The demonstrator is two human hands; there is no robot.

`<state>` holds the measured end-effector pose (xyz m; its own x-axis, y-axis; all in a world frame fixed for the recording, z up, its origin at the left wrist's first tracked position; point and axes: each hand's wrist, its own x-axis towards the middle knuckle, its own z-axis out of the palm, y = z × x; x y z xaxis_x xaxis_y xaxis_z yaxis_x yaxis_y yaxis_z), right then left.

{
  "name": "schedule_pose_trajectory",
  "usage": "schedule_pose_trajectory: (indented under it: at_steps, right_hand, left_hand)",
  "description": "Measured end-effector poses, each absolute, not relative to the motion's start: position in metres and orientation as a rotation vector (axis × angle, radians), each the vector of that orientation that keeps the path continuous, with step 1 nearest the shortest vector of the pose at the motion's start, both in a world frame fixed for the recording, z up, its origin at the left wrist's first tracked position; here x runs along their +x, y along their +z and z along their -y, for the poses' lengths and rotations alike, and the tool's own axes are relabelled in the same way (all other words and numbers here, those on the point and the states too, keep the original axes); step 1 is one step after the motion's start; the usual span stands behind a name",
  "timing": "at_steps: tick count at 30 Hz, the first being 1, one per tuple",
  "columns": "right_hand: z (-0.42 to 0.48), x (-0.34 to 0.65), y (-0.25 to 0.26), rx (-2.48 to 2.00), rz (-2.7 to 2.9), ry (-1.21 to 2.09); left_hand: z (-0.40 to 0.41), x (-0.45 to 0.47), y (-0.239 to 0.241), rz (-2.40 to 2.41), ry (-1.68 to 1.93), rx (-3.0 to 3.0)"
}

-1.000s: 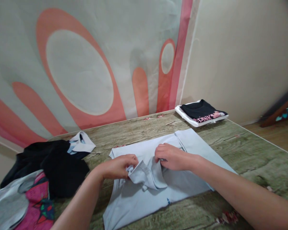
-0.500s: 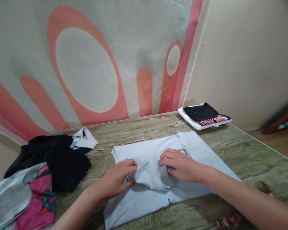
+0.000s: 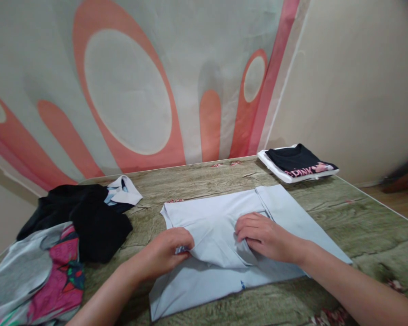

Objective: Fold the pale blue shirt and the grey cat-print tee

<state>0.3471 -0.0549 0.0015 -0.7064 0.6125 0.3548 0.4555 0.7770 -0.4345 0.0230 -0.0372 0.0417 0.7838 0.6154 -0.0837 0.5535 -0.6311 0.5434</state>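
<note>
A pale blue-white shirt (image 3: 224, 294) lies partly folded on the wood-patterned table, with a small dark blue mark at its near edge. Its sleeve (image 3: 217, 253) is bunched up between my hands. My left hand (image 3: 177, 244) pinches the sleeve's left end between thumb and fingers. On the other side my right hand (image 3: 265, 235) has its fingers curled over the sleeve's right part, gripping the cloth. The fingertips of both hands are partly hidden in the fabric.
Folded clothes (image 3: 299, 163), a black printed top over white cloth, are stacked at the back right corner. To the left lie a black garment with a white collar (image 3: 88, 222) and a grey and pink garment (image 3: 44, 276). A wall with an orange pattern (image 3: 129, 90) stands behind the table (image 3: 197, 179).
The sleeve between my hands is spread flatter and wider. My right hand has shifted slightly right, still on the cloth. The whole view has turned a little left.
</note>
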Motion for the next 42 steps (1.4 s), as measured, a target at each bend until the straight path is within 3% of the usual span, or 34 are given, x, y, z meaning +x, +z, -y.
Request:
schedule_pose_trajectory:
  at_steps: [15,30,42]
  right_hand:
    - [0.058,0.347,0.000,-0.838,2.475,0.410]
    - [0.066,0.329,-0.003,-0.744,2.517,0.270]
    - [0.080,0.313,0.005,-0.799,2.460,0.484]
  left_hand:
    - [0.034,0.021,0.043,-0.879,0.169,2.327]
    - [0.005,0.005,0.015,-1.016,0.533,1.614]
    - [0.005,0.003,0.010,-1.076,0.465,1.736]
